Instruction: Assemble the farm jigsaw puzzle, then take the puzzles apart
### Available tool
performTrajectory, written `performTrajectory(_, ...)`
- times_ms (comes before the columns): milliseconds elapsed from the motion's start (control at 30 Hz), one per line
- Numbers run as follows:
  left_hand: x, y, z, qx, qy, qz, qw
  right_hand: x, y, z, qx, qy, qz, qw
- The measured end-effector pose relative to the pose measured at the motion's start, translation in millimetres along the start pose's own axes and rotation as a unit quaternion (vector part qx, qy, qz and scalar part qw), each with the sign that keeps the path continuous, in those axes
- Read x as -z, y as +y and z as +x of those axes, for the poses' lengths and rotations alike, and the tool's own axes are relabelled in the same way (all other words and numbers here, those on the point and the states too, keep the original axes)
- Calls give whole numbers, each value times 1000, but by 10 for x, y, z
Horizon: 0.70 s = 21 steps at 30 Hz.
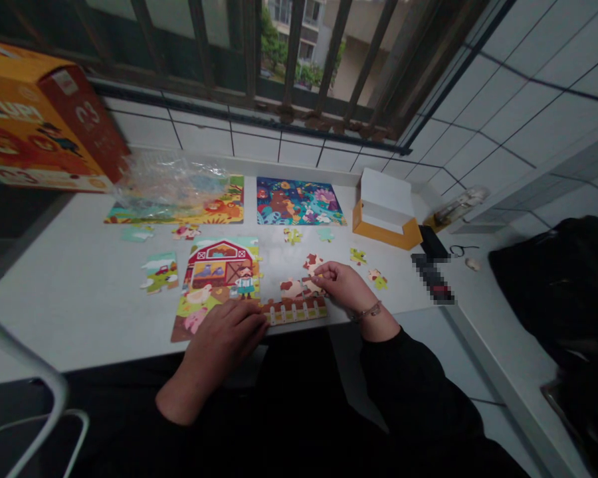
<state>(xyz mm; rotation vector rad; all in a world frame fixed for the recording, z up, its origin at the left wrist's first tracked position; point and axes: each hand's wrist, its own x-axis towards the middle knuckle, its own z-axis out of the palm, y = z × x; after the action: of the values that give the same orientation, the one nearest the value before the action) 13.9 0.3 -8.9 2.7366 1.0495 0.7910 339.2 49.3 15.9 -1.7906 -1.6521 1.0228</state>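
A partly joined farm jigsaw puzzle (219, 275) lies near the table's front edge, with a red barn, a farmer and animals on it. From its lower right runs a strip of white fence pieces (294, 312). My left hand (229, 332) lies over the puzzle's lower edge, fingers lying across it and touching the fence strip. Thumb and fingers of my right hand (341, 282) are pinched on a brown-and-white cow puzzle piece (313, 263). Another cow piece (292, 289) sits just left of it, above the fence. My right fingers partly cover the area where these pieces meet.
Loose puzzle pieces (160, 272) lie left of the puzzle, others (357, 255) behind and right. At the back are a blue picture sheet (299, 201), crumpled clear plastic (169, 186) over another picture, and an open yellow-white box (386, 209). A large orange box (40, 126) stands back left.
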Motion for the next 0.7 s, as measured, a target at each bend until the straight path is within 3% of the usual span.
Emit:
performTrajectory(367,0,14,7,-4,15,1,1000,-56,-116,-71,93,50,-202,974)
performTrajectory(700,4,27,6,-2,16,-15,1000,-116,-131,-185,128,29,-243,961)
